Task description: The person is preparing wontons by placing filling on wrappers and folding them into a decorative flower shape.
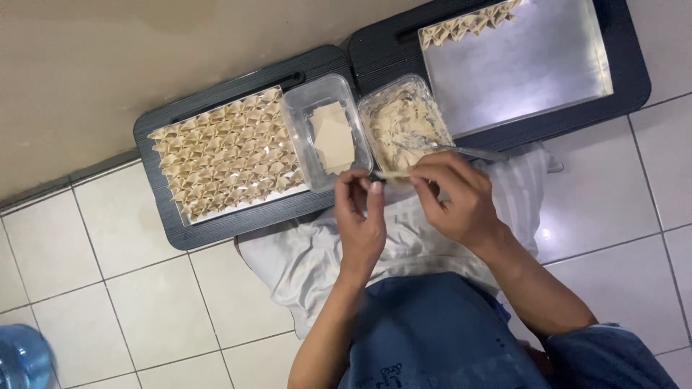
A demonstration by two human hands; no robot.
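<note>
Fingers of your left hand and right hand pinch a wrapper between them, just near of the filling tub, so press its edges evenly, keeping it over the cloth.

Even, soft indoor light; dull glare on the metal tray; slight blur.

The metal tray and its row of folded dumplings are cut off by the top edge. The blue water bottle is cropped at the bottom-left corner. The wrapper is mostly hidden between fingertips of both hands; its fold cannot be determined.
</note>
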